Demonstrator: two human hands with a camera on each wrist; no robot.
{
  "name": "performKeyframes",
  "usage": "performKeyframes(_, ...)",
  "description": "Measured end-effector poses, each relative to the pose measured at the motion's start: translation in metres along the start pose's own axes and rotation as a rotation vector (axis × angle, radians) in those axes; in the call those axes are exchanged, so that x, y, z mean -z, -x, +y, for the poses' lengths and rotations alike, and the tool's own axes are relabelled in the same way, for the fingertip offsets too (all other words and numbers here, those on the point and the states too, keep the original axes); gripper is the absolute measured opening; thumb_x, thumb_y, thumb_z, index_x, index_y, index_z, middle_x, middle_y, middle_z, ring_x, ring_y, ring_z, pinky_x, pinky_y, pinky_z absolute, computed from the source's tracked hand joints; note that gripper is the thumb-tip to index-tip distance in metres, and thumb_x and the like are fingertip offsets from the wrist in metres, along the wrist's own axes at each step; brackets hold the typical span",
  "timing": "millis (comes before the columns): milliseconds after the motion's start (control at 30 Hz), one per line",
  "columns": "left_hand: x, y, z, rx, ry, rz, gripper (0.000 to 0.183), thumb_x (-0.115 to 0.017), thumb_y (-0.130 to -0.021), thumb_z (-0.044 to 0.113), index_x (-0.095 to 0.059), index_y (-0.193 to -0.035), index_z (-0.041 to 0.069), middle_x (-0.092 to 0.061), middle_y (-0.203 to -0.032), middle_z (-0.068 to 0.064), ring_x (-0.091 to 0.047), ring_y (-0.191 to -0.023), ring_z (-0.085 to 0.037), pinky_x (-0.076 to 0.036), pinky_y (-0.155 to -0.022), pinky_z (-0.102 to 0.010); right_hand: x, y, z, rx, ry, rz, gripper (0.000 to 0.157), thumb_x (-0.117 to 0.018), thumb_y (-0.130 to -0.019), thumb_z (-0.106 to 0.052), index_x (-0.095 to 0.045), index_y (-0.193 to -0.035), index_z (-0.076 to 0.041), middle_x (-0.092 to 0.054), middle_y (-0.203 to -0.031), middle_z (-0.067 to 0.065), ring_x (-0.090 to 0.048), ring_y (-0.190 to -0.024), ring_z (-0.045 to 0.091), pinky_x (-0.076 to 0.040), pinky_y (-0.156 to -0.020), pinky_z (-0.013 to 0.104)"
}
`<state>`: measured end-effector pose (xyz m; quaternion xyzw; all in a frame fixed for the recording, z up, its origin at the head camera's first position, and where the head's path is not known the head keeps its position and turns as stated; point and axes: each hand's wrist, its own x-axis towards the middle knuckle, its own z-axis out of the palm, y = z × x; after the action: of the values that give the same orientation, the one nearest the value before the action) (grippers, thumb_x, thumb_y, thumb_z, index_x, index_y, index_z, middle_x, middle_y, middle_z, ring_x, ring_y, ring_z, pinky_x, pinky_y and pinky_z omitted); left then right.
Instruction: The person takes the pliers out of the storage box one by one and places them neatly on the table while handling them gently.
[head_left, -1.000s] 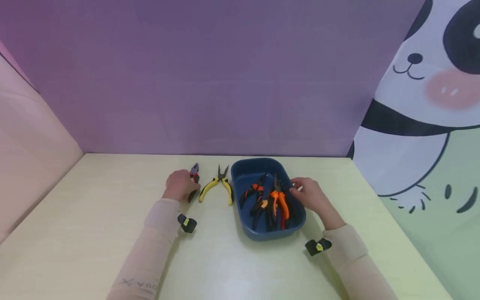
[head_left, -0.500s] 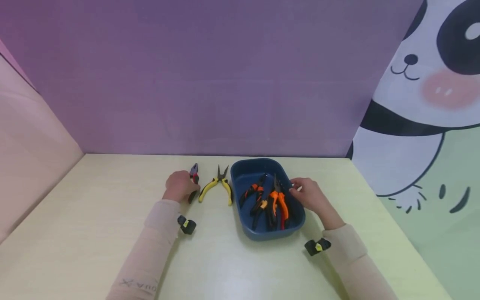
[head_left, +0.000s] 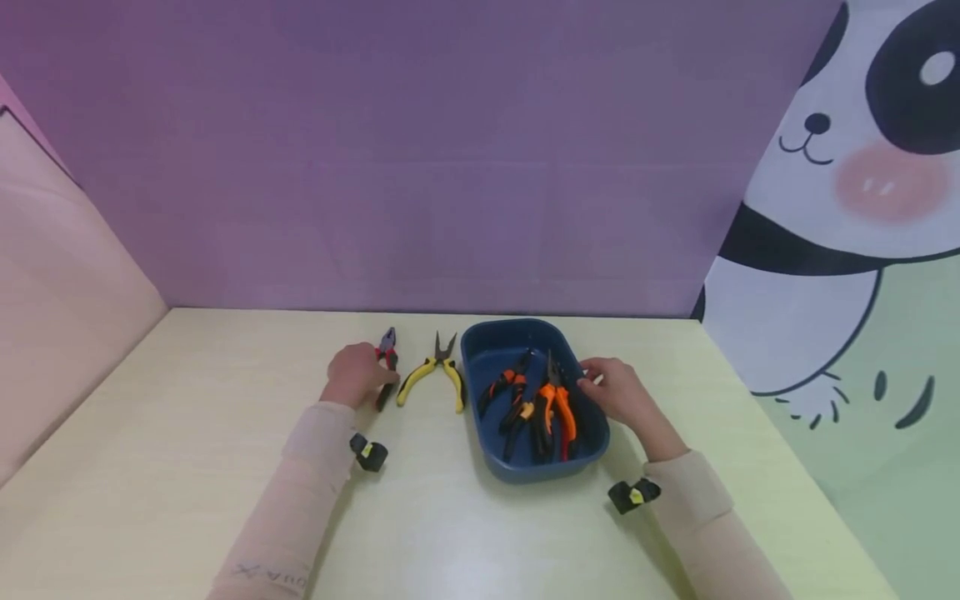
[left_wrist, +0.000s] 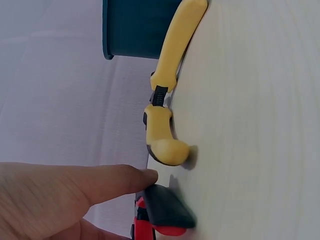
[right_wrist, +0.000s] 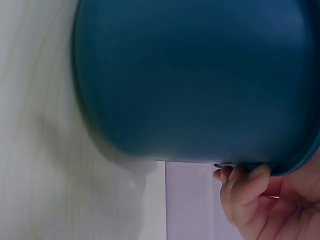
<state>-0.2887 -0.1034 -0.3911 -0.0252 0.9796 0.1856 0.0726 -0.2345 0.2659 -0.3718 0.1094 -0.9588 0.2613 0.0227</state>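
Note:
My left hand point(head_left: 354, 375) is at a pair of red-and-black combination pliers point(head_left: 387, 342) on the table, its thumb across one handle. In the left wrist view the thumb tip presses the black handle end point(left_wrist: 167, 207), with fingers lower down by the red part. To the right, yellow-handled long-nose pliers point(head_left: 417, 377) lie with handles spread and jaws apart. My right hand point(head_left: 618, 392) pinches the right rim of a dark blue plastic bin point(head_left: 517, 477); curled fingers point(right_wrist: 245, 192) show at that rim in the right wrist view. Several orange-and-black pliers point(head_left: 564, 410) lie inside the bin.
The pale wooden table point(head_left: 187, 450) meets a purple backdrop point(head_left: 420, 167) just behind the tools. A pinkish panel point(head_left: 67, 275) borders the left side, and a panda-print wall point(head_left: 810, 333) the right. Small black cameras point(head_left: 367, 452) sit at both wrists.
My left hand has shifted slightly left, and more of the red handles shows beside it. The right hand stays at the bin's rim. The head view has turned a little.

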Motion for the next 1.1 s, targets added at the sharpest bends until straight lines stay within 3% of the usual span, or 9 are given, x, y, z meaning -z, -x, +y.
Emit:
performKeyframes(667, 0.012, 0.003, 0.007, 0.0, 0.016, 0.043, 0.034, -0.067, -0.084, 0.034, -0.056, -0.086, 0.002, -0.055, -0.077, -0.009, -0.049, -0.064, -0.021, -0.037, -0.052, -0.028, 0.0, 0.0, 0.001, -0.015, 0.006, -0.007, 0.032, -0.057, -0.089, -0.006, -0.057, -0.115, 0.013, -0.065, -0.089, 0.019, -0.057, -0.063, 0.018, -0.048, -0.055, 0.03)
performKeyframes(1100, 0.023, 0.016, 0.027, -0.041, -0.01, 0.036, 0.036, -0.067, -0.084, 0.037, -0.051, -0.071, 0.008, -0.051, -0.069, -0.005, -0.049, -0.061, -0.018, -0.038, -0.048, -0.026, 0.002, 0.001, 0.001, 0.006, 0.013, 0.009, 0.031, -0.058, -0.088, -0.005, -0.057, -0.113, 0.013, -0.065, -0.088, 0.02, -0.059, -0.065, 0.02, -0.049, -0.059, 0.033)
